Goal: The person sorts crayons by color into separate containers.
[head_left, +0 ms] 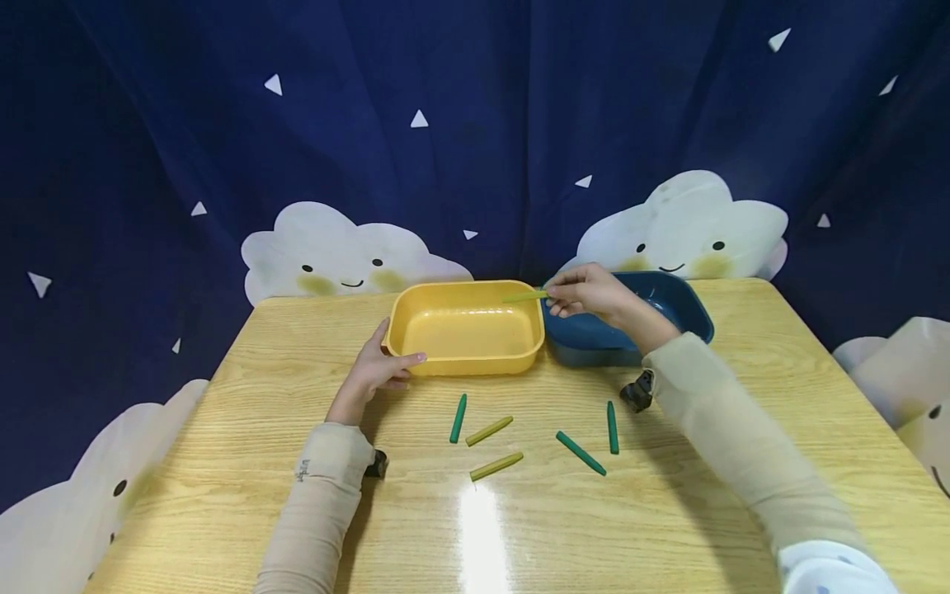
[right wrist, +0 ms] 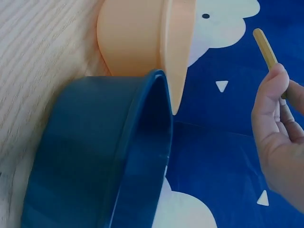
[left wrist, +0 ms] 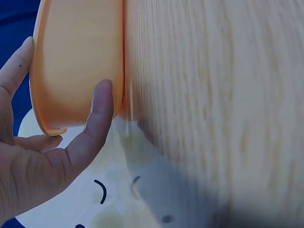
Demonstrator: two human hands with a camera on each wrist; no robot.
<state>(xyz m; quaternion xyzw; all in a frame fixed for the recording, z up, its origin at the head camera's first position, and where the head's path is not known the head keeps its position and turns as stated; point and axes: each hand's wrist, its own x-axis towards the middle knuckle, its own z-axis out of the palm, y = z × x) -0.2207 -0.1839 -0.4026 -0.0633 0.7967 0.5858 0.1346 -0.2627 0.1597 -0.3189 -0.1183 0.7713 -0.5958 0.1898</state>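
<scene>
Crayon [head_left: 523,296] is pinched tight by the fingers of the right hand [head_left: 586,294], above the bench [head_left: 542,536]. It is held long ways from left to right, its free tip pointed left over the far right part of the yellow box [head_left: 475,366]. The blue box [head_left: 594,356] is set just right of that. The yellow box's near left corner is touched by the left hand [head_left: 374,363], fingers spread, no crayon held.

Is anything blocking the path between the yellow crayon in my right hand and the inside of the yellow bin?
Nothing visible: your right hand holds the yellow crayon higher than the open-topped yellow bin, its free end pointing that way.
</scene>
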